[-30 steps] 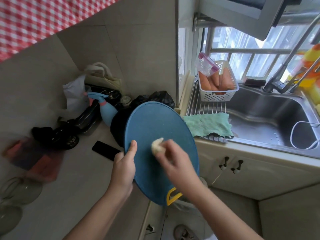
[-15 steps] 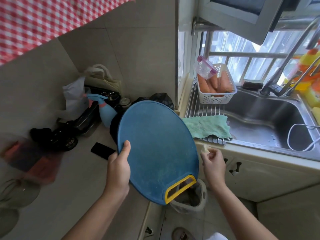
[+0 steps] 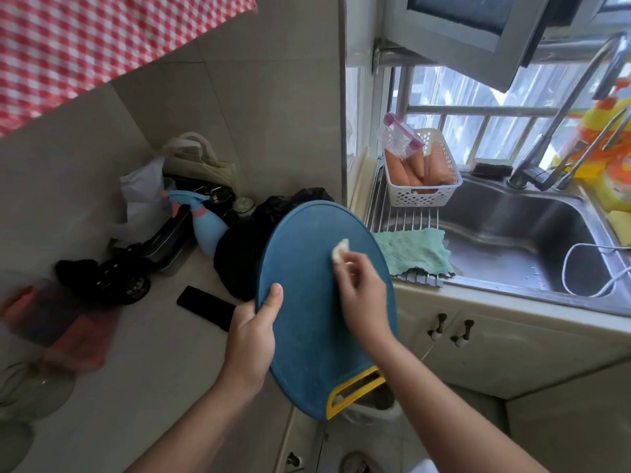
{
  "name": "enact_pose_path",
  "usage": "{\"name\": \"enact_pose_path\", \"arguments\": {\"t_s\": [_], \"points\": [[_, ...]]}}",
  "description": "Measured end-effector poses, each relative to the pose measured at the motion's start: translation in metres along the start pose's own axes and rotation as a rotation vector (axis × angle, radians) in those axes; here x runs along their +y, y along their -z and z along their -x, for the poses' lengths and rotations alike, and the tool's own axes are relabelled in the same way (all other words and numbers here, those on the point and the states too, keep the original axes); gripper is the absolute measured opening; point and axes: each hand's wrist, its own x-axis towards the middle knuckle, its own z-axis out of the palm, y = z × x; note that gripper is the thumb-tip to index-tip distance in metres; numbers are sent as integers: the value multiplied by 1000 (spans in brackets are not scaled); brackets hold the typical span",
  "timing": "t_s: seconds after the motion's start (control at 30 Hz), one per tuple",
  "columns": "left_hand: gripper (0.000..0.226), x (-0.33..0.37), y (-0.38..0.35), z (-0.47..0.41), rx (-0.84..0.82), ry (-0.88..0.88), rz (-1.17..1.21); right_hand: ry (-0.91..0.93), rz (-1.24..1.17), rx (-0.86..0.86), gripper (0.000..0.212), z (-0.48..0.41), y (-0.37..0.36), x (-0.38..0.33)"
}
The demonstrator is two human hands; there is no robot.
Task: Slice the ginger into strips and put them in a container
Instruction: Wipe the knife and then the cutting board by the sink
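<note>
Two hands are in view. Pose of each? — Trainee

Left hand (image 3: 254, 336) grips the board (image 3: 307, 261) at its left rim: thumb on the blue face, fingers behind. Right hand (image 3: 362, 291) lies across the face, fingers curled, pinching the ginger (image 3: 340, 252) against the board's upper right part. Both forearms enter from the bottom of the view. — Tech

Board attitude and edges? — Trainee

Tilted, face toward the camera, held off the surface (image 3: 153, 353). Its lower end, with the yellow handle (image 3: 362, 394), hangs past the surface edge and sits over the bin (image 3: 375, 414) in view. The upper rim overlaps a black bag (image 3: 246, 254). The right rim lies near the cloth (image 3: 413, 254) on the rack (image 3: 403, 221) beside the sink (image 3: 512, 233). Bare surface shows left of the left forearm. Clutter stands along the wall. — Tech

Count? — Trainee

One board, one ginger piece, one bin, one cloth, one phone (image 3: 205, 307), one spray bottle (image 3: 206, 230), one basket (image 3: 423, 196). Carrots (image 3: 409, 172) in the basket: several, exact number cannot be told. Cabinet knobs (image 3: 440, 324): two. — Tech
</note>
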Motion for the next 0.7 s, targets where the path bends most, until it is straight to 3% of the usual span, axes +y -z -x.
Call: {"name": "enact_pose_path", "arguments": {"t_s": [0.13, 0.2, 0.3, 0.4, 0.5, 0.57, 0.7], "points": [[29, 5, 6, 4, -86, -32, -38, -568, 55, 141, 29, -20, 34, 68], [28, 6, 8, 3, -99, -52, -74, -692, 83, 243, 26, -12, 46, 83], [30, 9, 7, 1, -128, -65, -139, -453, -39, 321, 17, -5, 44, 56], [33, 7, 5, 3, -187, -83, -196, -63, -117, 162, 4, -5, 25, -2], [32, 5, 4, 6, -221, -138, -252, 180, -18, 96, 5, -7, 8, -31], [33, 4, 3, 11, -244, -165, -262, 124, 33, 175, 6, -8, 4, -22], [30, 8, 2, 14, -184, -191, -190, -452, 17, 235, 17, -7, 17, 47]]}}
